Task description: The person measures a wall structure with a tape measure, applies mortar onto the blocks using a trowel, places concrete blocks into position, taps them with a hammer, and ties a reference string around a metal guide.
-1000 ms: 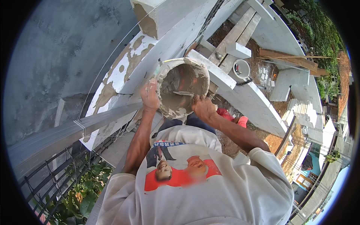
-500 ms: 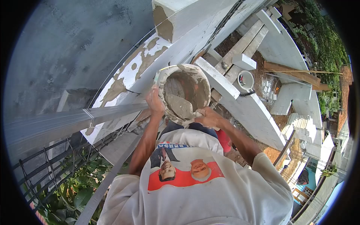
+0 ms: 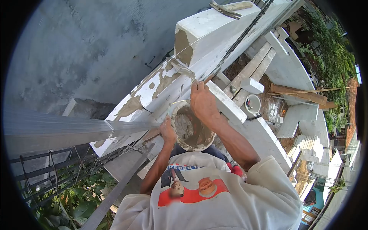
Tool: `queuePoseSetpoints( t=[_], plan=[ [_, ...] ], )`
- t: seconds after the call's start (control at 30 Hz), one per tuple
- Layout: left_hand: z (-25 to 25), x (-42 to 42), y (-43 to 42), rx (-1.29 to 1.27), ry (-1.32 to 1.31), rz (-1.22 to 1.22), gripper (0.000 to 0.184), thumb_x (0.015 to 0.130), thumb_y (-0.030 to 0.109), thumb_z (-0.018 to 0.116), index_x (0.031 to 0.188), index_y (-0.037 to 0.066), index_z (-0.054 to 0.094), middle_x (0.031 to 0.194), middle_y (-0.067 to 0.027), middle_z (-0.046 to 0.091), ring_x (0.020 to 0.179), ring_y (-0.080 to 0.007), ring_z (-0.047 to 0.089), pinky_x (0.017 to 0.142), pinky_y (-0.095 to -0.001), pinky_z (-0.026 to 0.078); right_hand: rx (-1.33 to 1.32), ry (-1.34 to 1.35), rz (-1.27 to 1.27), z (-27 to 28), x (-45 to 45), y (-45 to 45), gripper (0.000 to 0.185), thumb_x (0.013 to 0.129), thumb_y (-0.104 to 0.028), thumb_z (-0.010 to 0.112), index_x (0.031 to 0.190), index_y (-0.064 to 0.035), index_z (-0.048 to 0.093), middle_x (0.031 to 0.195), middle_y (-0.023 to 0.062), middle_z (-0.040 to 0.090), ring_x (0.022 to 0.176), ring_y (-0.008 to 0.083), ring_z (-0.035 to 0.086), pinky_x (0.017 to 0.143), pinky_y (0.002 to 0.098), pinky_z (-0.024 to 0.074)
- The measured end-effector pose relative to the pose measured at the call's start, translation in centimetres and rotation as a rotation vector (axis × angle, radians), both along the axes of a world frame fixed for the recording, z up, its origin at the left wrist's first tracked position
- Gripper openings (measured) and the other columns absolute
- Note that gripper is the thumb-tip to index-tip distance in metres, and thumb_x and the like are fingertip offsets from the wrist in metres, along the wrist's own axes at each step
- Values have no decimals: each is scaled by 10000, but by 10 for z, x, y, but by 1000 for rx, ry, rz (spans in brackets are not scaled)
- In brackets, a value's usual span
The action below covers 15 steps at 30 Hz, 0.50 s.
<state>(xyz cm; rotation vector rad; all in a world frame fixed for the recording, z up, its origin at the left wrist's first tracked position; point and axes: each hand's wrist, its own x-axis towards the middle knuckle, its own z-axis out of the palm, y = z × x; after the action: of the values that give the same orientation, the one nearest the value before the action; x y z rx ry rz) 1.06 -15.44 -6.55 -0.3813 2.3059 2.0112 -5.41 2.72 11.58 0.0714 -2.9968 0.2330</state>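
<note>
My left hand (image 3: 167,131) is closed on the near-left rim of a mortar-smeared bucket (image 3: 175,117), which has wet grey mortar (image 3: 184,126) inside. Above and beyond the bucket, my right hand (image 3: 203,101) grips a trowel (image 3: 182,69). Its mortar-coated blade reaches over the top of the white block wall (image 3: 143,90), close to the end of a raised white block (image 3: 207,32). Patches of mortar (image 3: 130,106) are spread along the wall top. I cannot tell whether the blade touches the wall.
A hammer (image 3: 230,8) lies on the raised block. A thin string line runs along the wall. A metal beam (image 3: 76,128) crosses at left, above rebar (image 3: 50,161). Right of me are planks (image 3: 253,71), a white bucket (image 3: 252,103) and stacked blocks (image 3: 308,143).
My right hand has lifted the trowel out of the bucket and carried it up to the wall top. The view has shifted, bringing the hammer into sight. My left hand still holds the bucket.
</note>
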Motion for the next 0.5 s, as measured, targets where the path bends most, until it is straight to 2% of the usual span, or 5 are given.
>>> queuePoseSetpoints(
  t=[0.1, 0.17, 0.3, 0.4, 0.5],
  plan=[
    [-25, 1, 2, 90, 34, 87, 445, 1109, 274, 456, 1074, -115, 668, 910, -216, 697, 861, -275, 616, 846, -428, 489, -43, 41, 42, -26, 11, 6, 602, 877, -24, 621, 1440, 143, 491, 1161, 229, 599, 1049, 396, 641, 798, 471, 599],
    [-47, 3, -1, 59, -8, 98, 458, 1109, 284, 457, 1091, -127, 658, 943, -224, 699, 893, -281, 630, 868, -428, 494, -72, -1, 49, -51, 28, 16, 655, 876, 8, 596, 1500, 112, 428, 1212, 242, 562, 1112, 405, 582, 918, 497, 529],
    [-57, -4, 0, 156, -251, 151, 509, 1107, 308, 443, 1132, -154, 655, 1057, -249, 702, 1002, -295, 650, 924, -436, 498, -89, 48, 22, -102, 65, 42, 697, 871, 7, 603, 1533, 80, 397, 1175, 199, 546, 1051, 376, 559, 952, 471, 504],
    [-38, -10, 15, 309, -168, -58, 506, 1101, 315, 437, 1232, -122, 657, 1175, -224, 699, 1056, -311, 650, 954, -441, 504, -168, 62, 35, -125, 107, 62, 705, 866, -63, 651, 1529, 38, 432, 1191, 182, 549, 1094, 365, 560, 964, 464, 498],
    [-13, -15, 44, 523, -352, 21, 526, 1090, 364, 442, 1300, -75, 642, 1234, -189, 681, 1085, -314, 650, 987, -434, 511, -403, -49, -32, -141, 144, 66, 598, 883, -184, 706, 1414, 19, 520, 1177, 211, 587, 1105, 389, 590, 964, 483, 496]
  ],
)
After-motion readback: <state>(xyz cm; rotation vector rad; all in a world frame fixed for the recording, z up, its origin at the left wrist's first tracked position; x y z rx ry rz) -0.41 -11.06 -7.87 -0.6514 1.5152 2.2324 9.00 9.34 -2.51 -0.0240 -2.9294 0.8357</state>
